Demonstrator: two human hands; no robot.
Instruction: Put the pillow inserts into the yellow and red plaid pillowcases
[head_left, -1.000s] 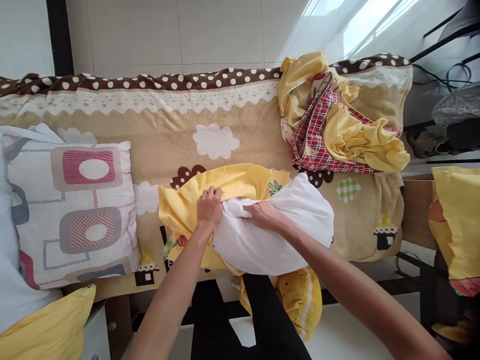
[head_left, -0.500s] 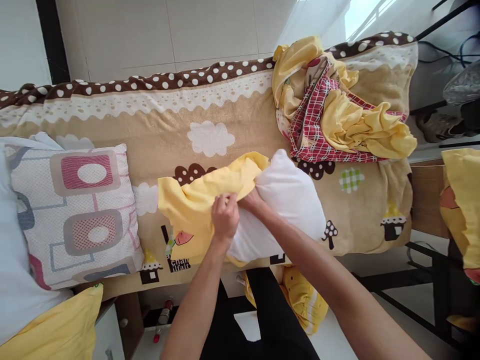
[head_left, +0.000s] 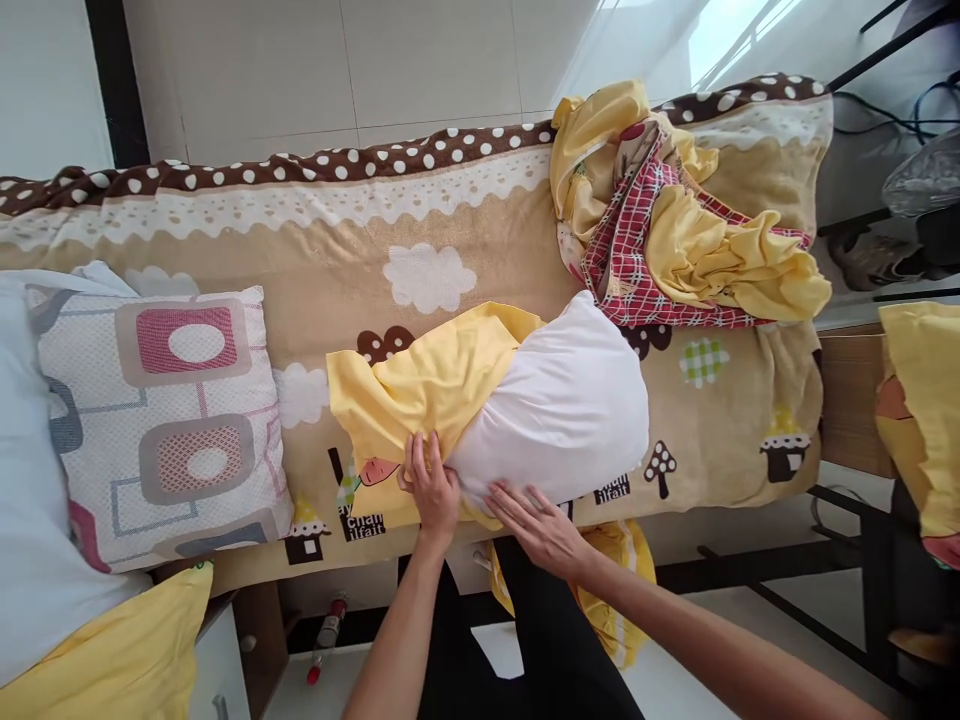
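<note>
A white pillow [head_left: 562, 410] lies on the bed, its left part inside a yellow pillowcase [head_left: 435, 370]. My left hand [head_left: 433, 495] is at the lower edge of the case opening, fingers bent on the yellow cloth and closed on it. The thumb is partly hidden. With fingers stretched out, my right hand [head_left: 536, 525] rests flat against the lower side of the white pillow. The right end of the pillow is uncovered, and the case's left end is slack.
A beige patterned blanket [head_left: 322, 270] covers the bed. On the left sits a patterned pillow [head_left: 195, 430]. Crumpled yellow and red plaid cloth [head_left: 675, 240] lies at the upper right. Below the bed's near edge are a yellow bag [head_left: 622, 590] and a bottle [head_left: 330, 625].
My right hand has come out of the case opening and moved down to the pillow's lower side. My left hand has slid lower along the case edge. More white pillow shows.
</note>
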